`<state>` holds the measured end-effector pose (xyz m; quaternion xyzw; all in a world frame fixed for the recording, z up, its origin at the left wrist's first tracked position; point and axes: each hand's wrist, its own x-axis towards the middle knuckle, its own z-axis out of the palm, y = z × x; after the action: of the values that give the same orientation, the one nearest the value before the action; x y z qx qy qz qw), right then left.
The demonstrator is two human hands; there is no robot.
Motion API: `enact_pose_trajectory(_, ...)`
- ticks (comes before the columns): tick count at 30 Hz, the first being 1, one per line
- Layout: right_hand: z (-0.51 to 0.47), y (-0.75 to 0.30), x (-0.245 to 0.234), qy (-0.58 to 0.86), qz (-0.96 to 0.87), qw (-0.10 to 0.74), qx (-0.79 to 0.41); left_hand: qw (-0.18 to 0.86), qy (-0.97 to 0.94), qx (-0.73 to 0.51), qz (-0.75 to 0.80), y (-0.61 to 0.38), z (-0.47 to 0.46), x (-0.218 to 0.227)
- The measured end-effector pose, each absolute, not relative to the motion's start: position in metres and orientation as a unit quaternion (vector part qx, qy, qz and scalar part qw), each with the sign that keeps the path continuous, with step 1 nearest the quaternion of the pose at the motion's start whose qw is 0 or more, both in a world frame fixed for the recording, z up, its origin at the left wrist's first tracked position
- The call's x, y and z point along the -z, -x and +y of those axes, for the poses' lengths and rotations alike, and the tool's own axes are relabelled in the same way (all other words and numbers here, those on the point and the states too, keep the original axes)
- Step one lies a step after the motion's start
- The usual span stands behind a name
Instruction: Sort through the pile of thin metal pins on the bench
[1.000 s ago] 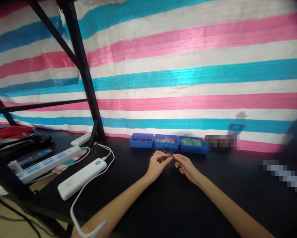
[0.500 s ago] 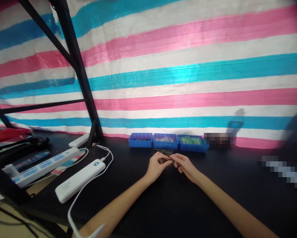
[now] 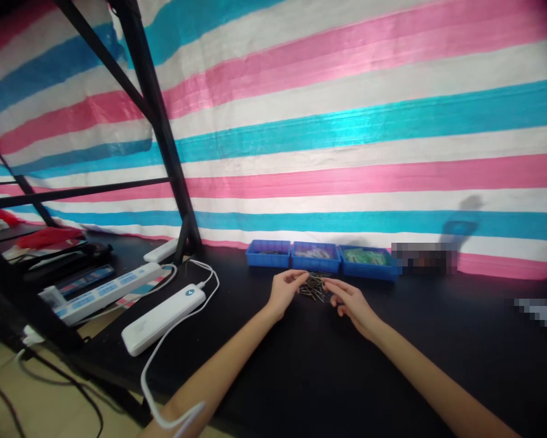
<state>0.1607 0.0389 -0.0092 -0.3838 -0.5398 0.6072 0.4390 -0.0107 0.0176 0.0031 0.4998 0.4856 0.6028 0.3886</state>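
Observation:
A small pile of thin metal pieces like screws or nails (image 3: 315, 288) lies on the black tabletop (image 3: 310, 365) between my hands. At its left edge my left hand (image 3: 286, 292) is closed, thumb and forefinger pinched together; anything in the pinch is too small to make out. My right hand (image 3: 353, 307) is on the other side of the pile, fingertips pressed together, and what they may hold cannot be told. Just behind stand three blue bins: the left bin (image 3: 268, 260) with small dark pieces, the middle bin (image 3: 316, 265) with clear bags, the right bin (image 3: 367, 271) with green bags.
A white power bank (image 3: 163, 319) with a white cable (image 3: 152, 371) lies on the left, its cable passing over my left forearm. Beyond it are a power strip (image 3: 109, 292) and a black metal frame post (image 3: 168, 146). A striped sheet (image 3: 346, 134) hangs behind the table.
My hands have moved apart, so more of the pile shows between them. The whole view has shifted, with things appearing a little farther right.

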Motion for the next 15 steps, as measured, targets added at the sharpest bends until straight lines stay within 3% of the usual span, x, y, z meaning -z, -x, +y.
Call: enact_pose_trajectory(15, 0.039, -0.161, 0.011, 0.373, -0.535, 0.422, -0.63, 0.444, -0.382, -0.67, 0.456, 0.069, 0.046, -0.014)
